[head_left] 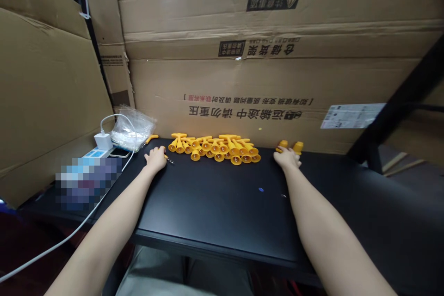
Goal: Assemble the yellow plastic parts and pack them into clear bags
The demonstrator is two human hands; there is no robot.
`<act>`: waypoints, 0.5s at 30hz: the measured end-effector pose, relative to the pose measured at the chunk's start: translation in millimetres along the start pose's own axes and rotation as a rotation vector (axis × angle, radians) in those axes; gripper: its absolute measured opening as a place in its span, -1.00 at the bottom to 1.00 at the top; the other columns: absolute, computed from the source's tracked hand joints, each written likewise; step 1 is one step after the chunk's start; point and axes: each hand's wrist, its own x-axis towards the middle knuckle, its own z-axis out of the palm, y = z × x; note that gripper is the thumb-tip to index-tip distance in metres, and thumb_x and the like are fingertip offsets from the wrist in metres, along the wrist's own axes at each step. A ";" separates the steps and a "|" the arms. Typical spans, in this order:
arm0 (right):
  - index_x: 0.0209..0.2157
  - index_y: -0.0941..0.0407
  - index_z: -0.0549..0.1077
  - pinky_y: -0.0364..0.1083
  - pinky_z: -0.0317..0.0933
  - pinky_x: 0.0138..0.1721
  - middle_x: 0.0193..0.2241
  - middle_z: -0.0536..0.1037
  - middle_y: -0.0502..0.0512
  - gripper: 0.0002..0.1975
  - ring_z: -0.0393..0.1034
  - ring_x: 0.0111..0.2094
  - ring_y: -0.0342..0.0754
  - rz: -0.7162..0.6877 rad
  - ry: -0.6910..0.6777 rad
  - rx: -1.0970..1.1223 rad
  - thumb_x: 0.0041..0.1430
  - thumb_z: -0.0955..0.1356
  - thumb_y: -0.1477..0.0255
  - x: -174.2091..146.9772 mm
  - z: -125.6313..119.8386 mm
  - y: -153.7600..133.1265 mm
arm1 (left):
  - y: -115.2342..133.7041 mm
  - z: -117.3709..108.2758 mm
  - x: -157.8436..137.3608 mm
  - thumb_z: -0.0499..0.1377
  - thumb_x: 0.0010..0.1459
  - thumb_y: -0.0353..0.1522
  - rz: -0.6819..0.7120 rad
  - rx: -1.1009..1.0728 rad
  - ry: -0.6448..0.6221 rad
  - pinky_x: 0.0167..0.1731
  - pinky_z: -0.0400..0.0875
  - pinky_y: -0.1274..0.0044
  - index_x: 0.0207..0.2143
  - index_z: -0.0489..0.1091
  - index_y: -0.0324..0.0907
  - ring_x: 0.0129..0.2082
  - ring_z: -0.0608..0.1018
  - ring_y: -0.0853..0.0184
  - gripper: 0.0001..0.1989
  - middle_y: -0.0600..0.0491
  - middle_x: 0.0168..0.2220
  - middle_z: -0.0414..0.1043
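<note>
Cones [215,148]: smooth plstc; corkscrew [170,160]: metal; tabletop [208,203]: smooth; panel [215,78]: matt cardbd.

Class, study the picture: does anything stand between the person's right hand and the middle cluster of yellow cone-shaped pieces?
Nothing visible does; only a strip of black tabletop separates the right hand from the yellow cluster.

Yellow corkscrew [169,160], metal spiral exposed

Upside down on the cardboard panel [225,74] facing me, I can read 注意事项 beside a warning triangle [293,1], then 仓储货架 and 运输途中请勿重压, with 联系客服 in red in two lines of print about damage, 如有破损. The white label [353,115] at right is too small to read.
</note>
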 end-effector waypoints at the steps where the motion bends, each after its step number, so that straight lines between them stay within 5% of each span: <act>1: 0.12 0.05 0.33 0.24 0.05 0.05 0.23 0.13 0.31 -0.50 0.03 0.20 0.26 0.029 -0.025 -0.011 0.12 0.20 0.38 2.4 0.0 -0.2 | 0.3 0.1 -0.4 -0.02 0.08 -0.52 0.001 0.004 -0.003 -0.02 0.19 0.12 -0.18 0.30 -0.10 0.03 0.37 0.08 -0.73 -0.12 -0.01 0.34; 9: 0.17 0.04 0.29 0.29 -0.16 0.18 0.27 0.06 0.21 -0.49 -0.12 0.27 0.25 0.063 -0.152 -0.072 0.19 0.16 0.31 2.9 -1.7 -3.7 | 6.1 2.5 -1.3 0.02 -0.01 -0.59 -0.006 -0.114 0.082 0.14 0.04 0.12 -0.17 0.27 -0.08 -0.03 0.42 0.20 -0.64 -0.08 -0.02 0.24; 15: 0.12 0.11 0.34 0.33 -0.18 0.16 0.18 0.20 0.33 -0.50 -0.05 0.23 0.29 0.075 -0.103 -0.020 0.16 0.17 0.34 0.7 -1.0 -5.4 | 10.9 -1.7 -2.0 -0.01 0.18 -0.43 0.075 -0.308 0.219 -0.04 0.30 0.37 -0.14 0.24 -0.09 -0.11 0.46 0.23 -0.80 -0.06 -0.16 0.28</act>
